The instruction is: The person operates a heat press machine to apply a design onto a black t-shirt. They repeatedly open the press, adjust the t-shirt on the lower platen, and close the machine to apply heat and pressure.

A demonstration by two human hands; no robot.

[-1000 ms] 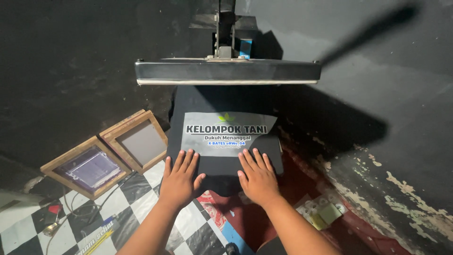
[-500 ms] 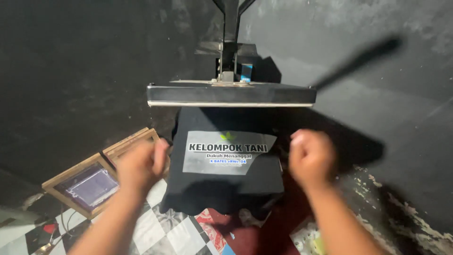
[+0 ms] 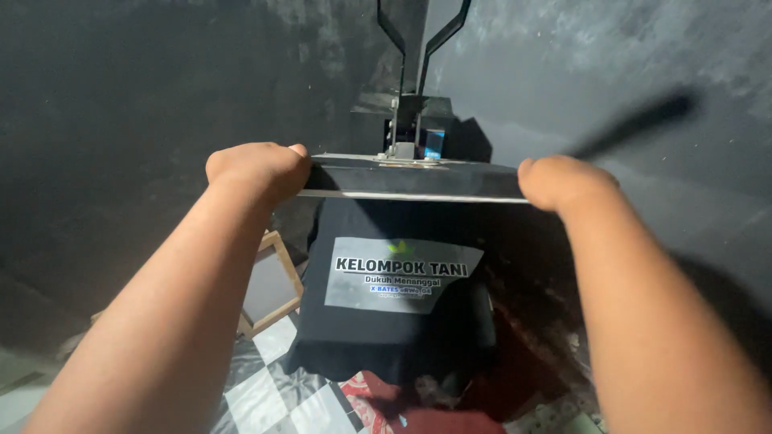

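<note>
A heat press stands in front of me, its upper plate [image 3: 410, 178] raised and level. My left hand [image 3: 259, 170] grips the plate's left end and my right hand [image 3: 563, 182] grips its right end. Under the plate a black shirt [image 3: 394, 337] lies spread on the lower bed, with a grey rectangular transfer sheet [image 3: 400, 275] bearing printed lettering on its chest. The press's black handle arms [image 3: 422, 48] rise above the plate.
A wooden screen frame [image 3: 273, 281] lies on the floor at the left, partly hidden by my left arm. Black-and-white checkered sheeting [image 3: 277, 386] and red cloth [image 3: 418, 406] lie below the shirt. Dark walls close in behind the press.
My hands left the shirt, rose past fists in the air, and now grip both ends of the upper plate. The view tilted upward and closer to the press.
</note>
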